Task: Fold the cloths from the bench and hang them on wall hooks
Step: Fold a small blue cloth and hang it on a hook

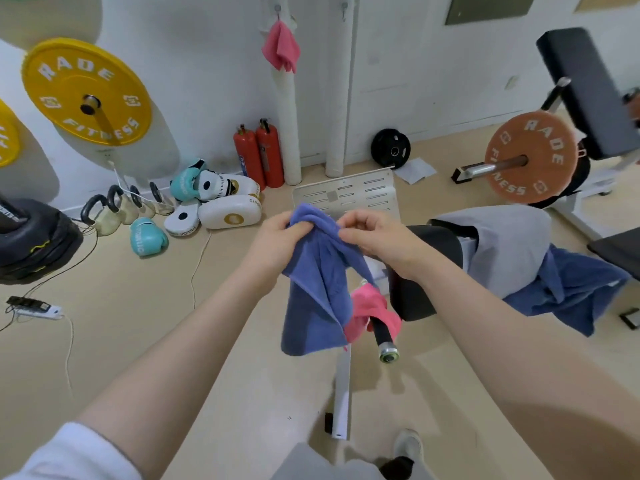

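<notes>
Both hands, left hand [277,233] and right hand [375,237], pinch the blue cloth's [317,289] top edge, above the pink cloth [369,306]; uneven corners would likely skew the fold.

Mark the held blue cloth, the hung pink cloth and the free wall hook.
blue cloth [317,292]: head view, middle of hanging fold.
pink cloth [281,46]: head view, centre of bunch.
free wall hook [344,11]: head view, hook body.
</notes>
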Available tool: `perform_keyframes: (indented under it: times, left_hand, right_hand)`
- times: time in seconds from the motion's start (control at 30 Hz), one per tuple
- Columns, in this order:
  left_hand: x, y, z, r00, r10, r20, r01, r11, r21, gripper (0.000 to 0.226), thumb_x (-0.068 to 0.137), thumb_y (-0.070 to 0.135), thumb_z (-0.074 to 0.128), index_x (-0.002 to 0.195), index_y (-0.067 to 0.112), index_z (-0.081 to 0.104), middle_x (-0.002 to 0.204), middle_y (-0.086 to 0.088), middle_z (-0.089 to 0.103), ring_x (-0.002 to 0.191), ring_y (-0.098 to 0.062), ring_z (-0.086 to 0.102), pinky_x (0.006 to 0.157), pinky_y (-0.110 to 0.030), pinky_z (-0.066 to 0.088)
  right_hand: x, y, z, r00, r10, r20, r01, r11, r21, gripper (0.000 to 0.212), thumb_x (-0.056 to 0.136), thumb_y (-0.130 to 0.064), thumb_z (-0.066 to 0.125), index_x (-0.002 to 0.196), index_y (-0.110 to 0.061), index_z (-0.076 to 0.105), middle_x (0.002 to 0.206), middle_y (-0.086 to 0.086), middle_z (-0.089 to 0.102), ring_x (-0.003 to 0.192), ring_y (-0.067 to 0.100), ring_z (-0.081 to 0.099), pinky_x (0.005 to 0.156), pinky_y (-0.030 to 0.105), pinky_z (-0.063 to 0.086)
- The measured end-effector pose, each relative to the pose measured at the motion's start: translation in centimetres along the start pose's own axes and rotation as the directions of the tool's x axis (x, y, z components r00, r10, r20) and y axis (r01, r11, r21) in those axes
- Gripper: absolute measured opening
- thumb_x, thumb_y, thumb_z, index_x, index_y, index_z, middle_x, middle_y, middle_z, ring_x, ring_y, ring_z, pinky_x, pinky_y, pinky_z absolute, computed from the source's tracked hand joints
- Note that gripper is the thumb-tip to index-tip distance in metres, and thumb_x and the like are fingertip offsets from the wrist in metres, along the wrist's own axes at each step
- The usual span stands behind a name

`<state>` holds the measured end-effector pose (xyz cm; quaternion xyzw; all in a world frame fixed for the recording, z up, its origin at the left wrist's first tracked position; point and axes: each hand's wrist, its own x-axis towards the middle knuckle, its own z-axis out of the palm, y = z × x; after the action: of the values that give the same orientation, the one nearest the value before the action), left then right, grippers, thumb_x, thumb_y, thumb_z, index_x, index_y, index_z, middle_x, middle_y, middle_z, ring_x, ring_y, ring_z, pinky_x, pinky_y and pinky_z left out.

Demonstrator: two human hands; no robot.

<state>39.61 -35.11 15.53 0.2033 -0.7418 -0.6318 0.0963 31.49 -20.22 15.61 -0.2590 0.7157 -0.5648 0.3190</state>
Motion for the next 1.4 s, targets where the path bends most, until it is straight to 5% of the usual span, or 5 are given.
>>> perform_keyframes:
  times: [0.4,0.57,0.73,1.07,1.4]
  left_hand:
    - [-0.7,4.2,3.2,0.922,-0.234,0.309,0.386,0.622,-0.681,0.027,0.095,0.025,0.033,0.098,0.011,0.056,0.096,-0.003,0.062,0.093,-0.014,0.061,0.09,-0.026,0.046]
    - [-0.1,5.9,4.9,0.928,-0.194,0.319,0.317,0.862,-0.396,0.026,0.089,0.03,0.045,0.084,0.014,0.065,0.082,-0.002,0.072,0.082,-0.013,0.067,0.075,-0.024,0.051]
    - [-0.3,7.6,8.8,0.953,-0.123,0.277,0.124,0.992,0.013,0.021,0.077,0.023,0.049,0.088,0.017,0.066,0.099,-0.008,0.067,0.096,-0.02,0.06,0.098,-0.038,0.043]
    - [-0.1,8.6,14.2,0.931,0.227,0.284,-0.327,0.864,0.383,0.031,0.085,0.022,0.058,0.111,0.038,0.055,0.075,0.002,0.06,0.072,-0.018,0.055,0.072,-0.034,0.052]
    - [1.5,5.9,17.5,0.988,-0.13,0.088,0.149,0.957,-0.25,0.013,0.092,0.017,0.054,0.079,0.018,0.055,0.066,0.004,0.059,0.058,-0.006,0.055,0.055,-0.014,0.049]
  right_hand:
    - [-1.4,-2.3,-0.2,0.951,-0.131,-0.28,0.158,0.984,0.077,0.008,0.097,-0.02,0.043,0.096,-0.027,0.043,0.068,-0.002,0.058,0.059,0.01,0.052,0.059,0.026,0.043]
    - [-2.4,-4.1,-2.9,0.946,-0.202,-0.255,0.239,0.963,0.123,0.023,0.094,-0.016,0.051,0.116,-0.018,0.046,0.052,-0.005,0.055,0.05,0.006,0.053,0.053,0.018,0.045]
    - [-3.4,-2.1,-6.5,0.992,-0.084,-0.093,0.089,0.995,0.047,0.047,0.088,-0.008,0.057,0.132,-0.019,0.047,0.104,0.009,0.067,0.097,0.015,0.064,0.095,0.033,0.049]
    - [-5.0,0.3,-14.1,0.998,0.025,0.055,-0.033,0.987,0.155,0.019,0.093,-0.019,0.052,0.081,-0.014,0.066,0.08,0.004,0.069,0.078,0.013,0.064,0.08,0.028,0.051]
    - [-5.9,2.1,-18.9,0.971,0.126,-0.203,-0.083,0.974,0.21,0.021,0.09,-0.02,0.059,0.069,-0.015,0.057,0.066,0.001,0.057,0.063,0.012,0.051,0.065,0.023,0.046]
